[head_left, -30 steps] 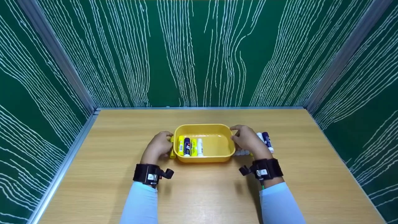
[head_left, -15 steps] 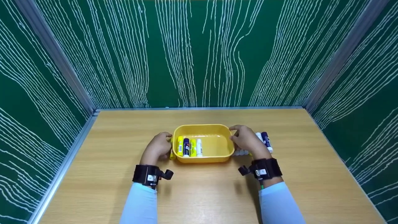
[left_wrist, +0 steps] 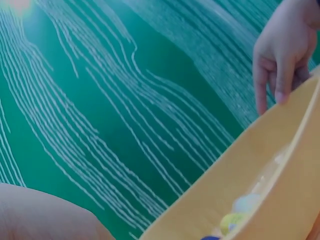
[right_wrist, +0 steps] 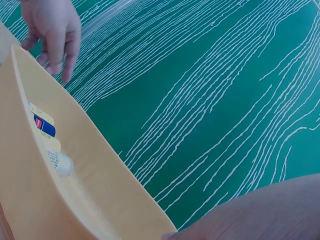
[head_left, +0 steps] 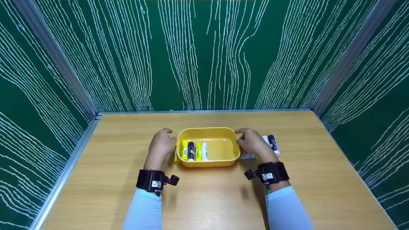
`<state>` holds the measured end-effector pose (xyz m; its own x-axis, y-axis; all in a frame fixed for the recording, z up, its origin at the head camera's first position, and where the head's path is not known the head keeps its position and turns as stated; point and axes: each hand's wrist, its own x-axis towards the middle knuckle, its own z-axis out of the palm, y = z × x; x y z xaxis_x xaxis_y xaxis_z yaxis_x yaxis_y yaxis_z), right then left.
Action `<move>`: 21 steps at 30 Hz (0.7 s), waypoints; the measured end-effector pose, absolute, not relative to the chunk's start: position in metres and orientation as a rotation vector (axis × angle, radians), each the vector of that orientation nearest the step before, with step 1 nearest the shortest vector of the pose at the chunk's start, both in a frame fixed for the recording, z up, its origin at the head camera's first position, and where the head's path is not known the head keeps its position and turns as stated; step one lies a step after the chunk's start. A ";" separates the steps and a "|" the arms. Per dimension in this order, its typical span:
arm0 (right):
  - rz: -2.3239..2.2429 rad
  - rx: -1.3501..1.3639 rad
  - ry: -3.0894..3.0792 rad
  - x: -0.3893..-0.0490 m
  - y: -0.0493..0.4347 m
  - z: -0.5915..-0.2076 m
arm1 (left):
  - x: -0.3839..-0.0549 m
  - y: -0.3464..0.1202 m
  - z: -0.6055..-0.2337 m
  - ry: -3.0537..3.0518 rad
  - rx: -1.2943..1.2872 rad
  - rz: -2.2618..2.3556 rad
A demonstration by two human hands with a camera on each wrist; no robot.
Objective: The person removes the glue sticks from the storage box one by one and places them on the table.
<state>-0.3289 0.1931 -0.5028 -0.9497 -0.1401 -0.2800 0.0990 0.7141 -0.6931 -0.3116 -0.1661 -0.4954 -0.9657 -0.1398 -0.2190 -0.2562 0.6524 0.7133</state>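
Note:
A yellow plastic basket (head_left: 211, 164) holds a row of glue sticks along its left part: a yellow one (head_left: 184, 149), a dark blue one (head_left: 191, 151), another yellow one (head_left: 198, 151) and a white one (head_left: 204, 151). My left hand (head_left: 161, 142) is beside the basket's left end, fingers loosely bent and holding nothing. Just below it, another yellow glue stick (head_left: 176, 157) lies against the basket's outer wall. At the right end, my right hand (head_left: 252, 141) touches the rim with its thumb and forefinger, fingers extended; the left wrist view shows this hand (left_wrist: 285, 55) over the rim.
Right of the basket, partly under my right hand, lie several more glue sticks, including a dark blue one (head_left: 273, 144) and white-ended ones (head_left: 246, 156). Green walls (head_left: 207, 64) with white wavy lines enclose the wooden table (head_left: 207, 198) at the back and sides.
My left hand has come up and away from the basket's left rim and the yellow glue stick beside it, its forefinger now raised. The right hand stays at the right rim.

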 end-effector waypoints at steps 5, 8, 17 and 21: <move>-1.079 -0.013 2.598 -0.330 0.192 -0.502 | -0.308 -0.150 -0.484 2.739 -0.287 1.356; -1.076 -0.002 2.595 -0.330 0.192 -0.502 | -0.305 -0.134 -0.480 2.760 -0.246 1.388; -1.072 0.005 2.585 -0.328 0.192 -0.499 | -0.301 -0.091 -0.485 2.771 -0.155 1.128; -1.072 0.000 2.588 -0.329 0.194 -0.499 | -0.304 -0.076 -0.491 2.753 -0.129 1.035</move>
